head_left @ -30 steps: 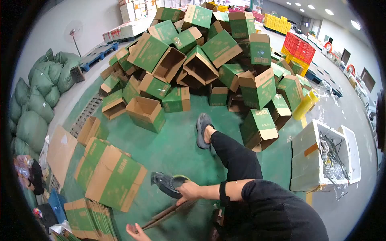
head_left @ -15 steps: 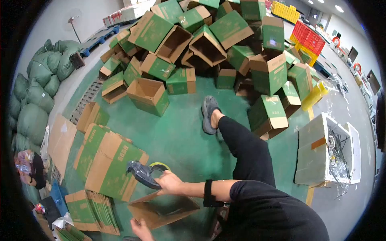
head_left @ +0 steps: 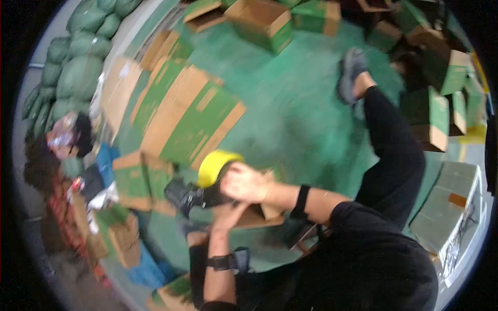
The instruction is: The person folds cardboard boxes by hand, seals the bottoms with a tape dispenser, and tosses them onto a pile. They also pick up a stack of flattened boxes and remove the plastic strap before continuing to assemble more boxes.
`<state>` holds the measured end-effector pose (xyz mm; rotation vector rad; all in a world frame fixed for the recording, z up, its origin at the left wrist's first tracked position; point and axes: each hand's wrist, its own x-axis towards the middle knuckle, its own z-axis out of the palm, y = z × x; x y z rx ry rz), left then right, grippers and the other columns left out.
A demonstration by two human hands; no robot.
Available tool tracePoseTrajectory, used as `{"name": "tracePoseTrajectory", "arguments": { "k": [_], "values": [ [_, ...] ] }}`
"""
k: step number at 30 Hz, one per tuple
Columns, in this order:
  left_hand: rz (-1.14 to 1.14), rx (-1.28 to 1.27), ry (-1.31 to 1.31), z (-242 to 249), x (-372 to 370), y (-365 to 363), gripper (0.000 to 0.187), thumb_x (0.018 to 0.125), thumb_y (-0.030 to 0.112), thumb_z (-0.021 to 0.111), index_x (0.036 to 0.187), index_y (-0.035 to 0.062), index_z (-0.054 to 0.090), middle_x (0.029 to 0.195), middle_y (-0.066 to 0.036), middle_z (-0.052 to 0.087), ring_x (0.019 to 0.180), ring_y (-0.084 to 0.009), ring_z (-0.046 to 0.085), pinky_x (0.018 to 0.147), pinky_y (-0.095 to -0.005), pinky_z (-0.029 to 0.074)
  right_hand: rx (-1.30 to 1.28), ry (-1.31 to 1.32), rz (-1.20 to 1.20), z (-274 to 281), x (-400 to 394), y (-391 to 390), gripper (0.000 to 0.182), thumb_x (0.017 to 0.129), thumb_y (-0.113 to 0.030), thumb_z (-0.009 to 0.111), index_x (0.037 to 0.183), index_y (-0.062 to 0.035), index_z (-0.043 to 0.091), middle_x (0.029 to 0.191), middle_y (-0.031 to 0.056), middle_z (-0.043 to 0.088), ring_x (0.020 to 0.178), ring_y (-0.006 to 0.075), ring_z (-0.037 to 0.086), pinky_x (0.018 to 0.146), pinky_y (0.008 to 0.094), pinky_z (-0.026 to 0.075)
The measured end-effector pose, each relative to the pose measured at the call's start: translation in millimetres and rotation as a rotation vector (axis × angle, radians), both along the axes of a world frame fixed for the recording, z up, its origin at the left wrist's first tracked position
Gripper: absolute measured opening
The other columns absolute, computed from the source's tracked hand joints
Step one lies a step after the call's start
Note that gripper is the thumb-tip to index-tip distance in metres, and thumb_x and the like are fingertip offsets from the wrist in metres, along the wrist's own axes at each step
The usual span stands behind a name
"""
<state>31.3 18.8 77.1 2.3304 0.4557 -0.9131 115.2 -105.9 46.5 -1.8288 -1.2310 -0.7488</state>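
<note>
My right hand (head_left: 245, 182) is wrapped round a tape dispenser, smeared by motion. The dispenser's dark head (head_left: 180, 197) points left, and its yellow tape roll (head_left: 212, 168) stands up beside my knuckles. Just below, my left hand (head_left: 228, 216) overlaps the right one at the near side of a cardboard box (head_left: 259, 216). The left fingers are mostly hidden and blurred. The box sits on the floor between my legs, partly covered by both hands.
Flattened green-and-brown cartons (head_left: 189, 116) lie ahead to the left, with a folded stack (head_left: 140, 179) nearer. Open boxes (head_left: 262, 20) stand at the far side. Green sacks (head_left: 80, 78) line the left wall. A white foam box (head_left: 443, 207) is at the right.
The view has swung left and down. My right hand has brought the tape dispenser over the box, turning the roll more toward me. My left hand has risen to meet it.
</note>
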Motion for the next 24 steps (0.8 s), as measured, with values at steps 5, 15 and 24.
{"name": "tracePoseTrajectory", "arguments": {
  "k": [5, 15, 24],
  "values": [
    [-0.137, 0.091, -0.040, -50.6, -24.1, -32.0, 0.090, 0.068, 0.054, 0.063, 0.133, 0.0039, 0.027, 0.133, -0.021, 0.035, 0.128, -0.0358, 0.020, 0.105, -0.0447, 0.012, -0.038, 0.073, -0.013, -6.5, 2.2, 2.1, 0.025, 0.054, -0.019, 0.056, 0.076, -0.0064, 0.052, 0.079, 0.0049, 0.055, 0.078, 0.0197, 0.052, 0.082, 0.0394, 0.041],
    [-0.107, 0.344, 0.298, -38.3, -0.9, -39.7, 0.106, 0.053, 0.070, 0.062, 0.131, 0.0037, 0.032, 0.135, -0.031, 0.021, 0.128, -0.0435, 0.014, 0.102, -0.0501, 0.020, -0.281, 0.678, -0.200, -20.7, -6.1, -7.8, 0.036, 0.066, -0.028, 0.069, 0.090, -0.0047, 0.056, 0.071, 0.0121, 0.058, 0.074, 0.0293, 0.057, 0.084, 0.0399, 0.036],
    [0.390, 0.460, -0.840, -39.9, -71.2, 38.1, 0.036, 0.088, 0.022, 0.043, 0.115, -0.0014, 0.048, 0.124, -0.024, 0.040, 0.117, -0.0396, 0.035, 0.099, -0.0450, 0.027, -0.258, 0.623, 0.073, -56.4, -8.1, -22.6, 0.048, 0.056, -0.004, 0.061, 0.103, 0.0018, 0.050, 0.101, 0.0177, 0.053, 0.105, 0.0326, 0.045, 0.099, 0.0455, 0.025]
  ]
}}
